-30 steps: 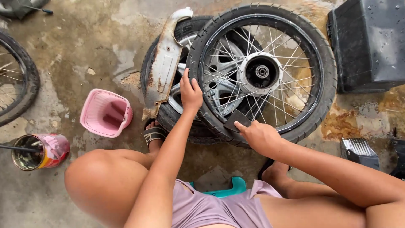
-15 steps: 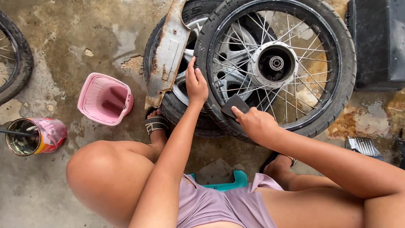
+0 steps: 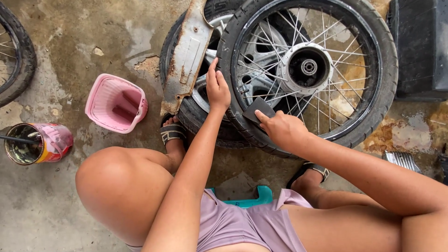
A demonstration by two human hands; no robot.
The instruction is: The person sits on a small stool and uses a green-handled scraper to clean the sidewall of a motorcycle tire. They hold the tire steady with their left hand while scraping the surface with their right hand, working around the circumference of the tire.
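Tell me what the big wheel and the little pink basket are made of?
The big black spoked wheel looks like a matte rubber tyre on a shiny metal rim; its thin spokes glint silver. The small pink ribbed basket looks like plastic, judging by its even colour and moulded ridges. The dark flat pad under the right hand could be sandpaper.

A basket (image 3: 115, 103) lies left of 2 stacked wheels (image 3: 308, 70), with a can (image 3: 37, 143) farther left.

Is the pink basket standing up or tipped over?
Tipped. The pink basket lies on the wet floor with its open mouth turned sideways, so its ribbed inside shows.
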